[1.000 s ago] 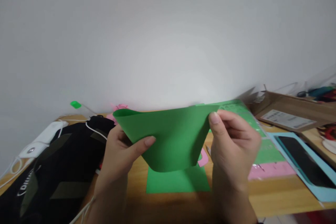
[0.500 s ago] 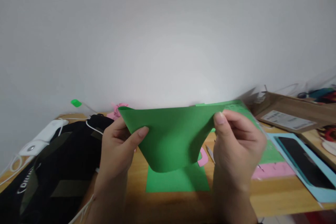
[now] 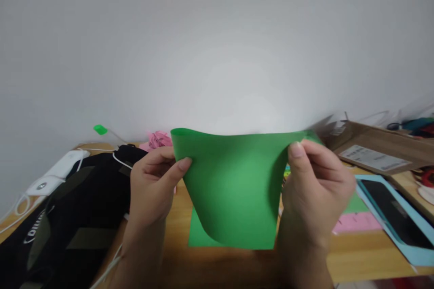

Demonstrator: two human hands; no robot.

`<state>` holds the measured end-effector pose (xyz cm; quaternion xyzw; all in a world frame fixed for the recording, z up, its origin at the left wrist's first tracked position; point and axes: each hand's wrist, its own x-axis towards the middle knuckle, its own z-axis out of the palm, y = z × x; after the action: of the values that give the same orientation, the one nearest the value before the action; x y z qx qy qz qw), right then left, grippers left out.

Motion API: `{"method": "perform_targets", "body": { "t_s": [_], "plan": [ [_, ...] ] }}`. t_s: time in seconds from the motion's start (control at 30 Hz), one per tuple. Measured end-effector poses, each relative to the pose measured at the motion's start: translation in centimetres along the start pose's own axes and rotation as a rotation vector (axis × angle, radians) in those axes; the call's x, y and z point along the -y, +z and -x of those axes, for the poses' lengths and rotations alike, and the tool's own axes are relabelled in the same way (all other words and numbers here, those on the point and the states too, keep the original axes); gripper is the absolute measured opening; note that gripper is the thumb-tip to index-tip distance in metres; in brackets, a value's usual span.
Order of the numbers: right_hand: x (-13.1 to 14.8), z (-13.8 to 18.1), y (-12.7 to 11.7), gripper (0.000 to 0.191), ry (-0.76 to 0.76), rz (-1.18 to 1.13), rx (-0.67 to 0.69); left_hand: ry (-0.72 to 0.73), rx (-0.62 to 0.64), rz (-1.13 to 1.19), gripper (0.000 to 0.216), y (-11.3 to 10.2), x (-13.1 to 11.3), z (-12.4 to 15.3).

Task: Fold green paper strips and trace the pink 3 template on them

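Observation:
Between my two hands hangs a sheet of green paper (image 3: 233,185), held up in front of me with its lower part bowed and its upper left corner curling back. My left hand (image 3: 154,187) pinches the left edge, thumb on the near face. At the upper right corner, my right hand (image 3: 313,180) pinches the sheet between thumb and fingers. Below it, a second green sheet (image 3: 198,233) lies flat on the wooden table (image 3: 178,259), mostly covered from view by the raised one.
At left lie a black cloth item (image 3: 98,203) and a white power strip (image 3: 61,171) with cables. Crumpled pink paper (image 3: 159,140) sits near the wall. To the right are a phone (image 3: 395,210) on light blue paper, a pink strip (image 3: 359,222) and a cardboard box (image 3: 376,144).
The held sheet hangs lower and looks flatter, covering more of the sheet on the table. My right hand has moved slightly right, widening the hold.

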<state>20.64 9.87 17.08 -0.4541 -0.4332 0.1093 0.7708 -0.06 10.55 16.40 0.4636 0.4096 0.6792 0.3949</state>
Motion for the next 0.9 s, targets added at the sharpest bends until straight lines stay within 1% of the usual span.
{"method": "perform_targets", "body": {
  "t_s": [0.13, 0.33, 0.47, 0.53, 0.63, 0.73, 0.9],
  "plan": [
    [-0.13, -0.17, -0.06, 0.011, -0.013, -0.003, -0.035, 0.023, 0.003, 0.034, 0.012, 0.11, -0.07, 0.06],
    [-0.38, -0.28, -0.17, 0.017, -0.008, 0.009, -0.023, 0.042, 0.018, 0.025, 0.008, 0.00, -0.05, -0.09],
    [-0.21, -0.45, 0.02, 0.016, 0.013, -0.007, -0.028, 0.020, 0.118, 0.072, 0.006, 0.07, -0.19, -0.13],
    [-0.06, -0.39, 0.12, 0.015, 0.010, -0.008, -0.007, -0.001, 0.161, 0.079, 0.008, 0.15, -0.15, 0.03],
    [0.08, -0.02, 0.15, 0.011, 0.008, -0.006, 0.040, -0.049, 0.189, 0.057, 0.012, 0.24, 0.10, 0.43],
    [0.13, 0.36, 0.15, 0.012, 0.010, -0.009, 0.041, -0.061, 0.182, 0.029, 0.010, 0.26, 0.34, 0.66],
    [0.11, 0.19, 0.30, 0.018, 0.001, 0.000, -0.051, -0.005, 0.124, 0.024, 0.008, 0.38, -0.17, 0.29]
  ]
}}
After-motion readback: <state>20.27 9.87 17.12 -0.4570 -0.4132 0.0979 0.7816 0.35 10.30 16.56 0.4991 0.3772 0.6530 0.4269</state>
